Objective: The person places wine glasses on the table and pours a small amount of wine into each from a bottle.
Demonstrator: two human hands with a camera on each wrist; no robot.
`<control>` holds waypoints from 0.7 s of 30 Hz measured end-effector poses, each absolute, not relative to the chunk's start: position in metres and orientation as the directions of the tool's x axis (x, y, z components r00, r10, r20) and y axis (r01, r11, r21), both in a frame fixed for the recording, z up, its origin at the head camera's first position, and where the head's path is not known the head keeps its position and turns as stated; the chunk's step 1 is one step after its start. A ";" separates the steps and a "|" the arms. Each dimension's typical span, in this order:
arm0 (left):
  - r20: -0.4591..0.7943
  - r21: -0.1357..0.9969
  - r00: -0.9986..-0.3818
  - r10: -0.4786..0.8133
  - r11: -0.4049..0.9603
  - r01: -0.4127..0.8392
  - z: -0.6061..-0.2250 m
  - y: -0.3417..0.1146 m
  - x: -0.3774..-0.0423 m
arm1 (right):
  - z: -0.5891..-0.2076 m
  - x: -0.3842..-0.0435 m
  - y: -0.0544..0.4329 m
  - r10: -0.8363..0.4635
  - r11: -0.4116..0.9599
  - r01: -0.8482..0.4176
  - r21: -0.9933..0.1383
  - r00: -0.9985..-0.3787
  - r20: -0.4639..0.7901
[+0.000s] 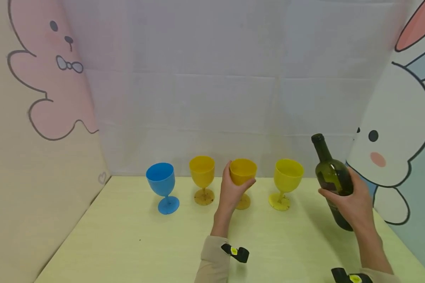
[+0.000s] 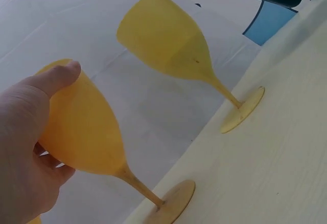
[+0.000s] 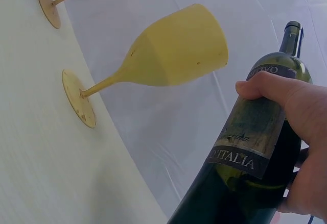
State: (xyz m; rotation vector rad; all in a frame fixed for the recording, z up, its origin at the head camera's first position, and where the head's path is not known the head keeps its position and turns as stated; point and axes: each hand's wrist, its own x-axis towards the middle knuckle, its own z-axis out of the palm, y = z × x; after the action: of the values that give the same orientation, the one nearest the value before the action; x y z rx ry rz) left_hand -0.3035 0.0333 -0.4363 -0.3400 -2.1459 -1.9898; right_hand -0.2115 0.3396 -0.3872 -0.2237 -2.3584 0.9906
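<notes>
Fingers and thumb of the left hand [image 1: 231,192] are curled round the bowl of an orange cup [image 1: 243,171], and those of the right hand [image 1: 355,202] are clamped round the body of a dark green bottle [image 1: 332,172]. At the far left, a pink bear drawing [image 1: 54,84] covers part of the side wall. Next, a blue cup [image 1: 161,181] stands on the pale tabletop [image 1: 156,247], followed by a second orange cup [image 1: 202,171], near the left hand. The gripped orange cup comes next in the row, upright, its foot seemingly on the tabletop. To its right a yellow cup [image 1: 287,176] stands apart, between the two hands. All four cups have stems and round feet, and a white cloth [image 1: 212,102] hangs behind them. Further right, the bottle is tilted, its neck leaning left; the left wrist view shows its base clear of the tabletop, and the right wrist view shows a label [image 3: 250,132] reading "ITALIA". Beyond it is a white rabbit drawing [image 1: 393,147].
</notes>
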 end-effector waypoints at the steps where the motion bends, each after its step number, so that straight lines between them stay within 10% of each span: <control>1: 0.301 0.951 -0.953 0.031 0.069 0.302 -0.438 0.034 -0.304 | -0.388 -0.211 0.339 0.355 0.715 -0.060 -0.697 -0.828 0.435; 21: 0.313 0.948 -0.950 0.000 0.053 0.313 -0.439 0.035 -0.305 | -0.376 -0.206 0.330 0.265 0.792 -0.117 -0.599 -0.819 0.510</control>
State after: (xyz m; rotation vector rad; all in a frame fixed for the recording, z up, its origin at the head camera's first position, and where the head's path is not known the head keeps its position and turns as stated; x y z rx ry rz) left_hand -0.3051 0.0349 -0.4389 -0.3196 -2.0992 -1.9911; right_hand -0.2056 0.3305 -0.3764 -0.1096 -2.3864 0.8500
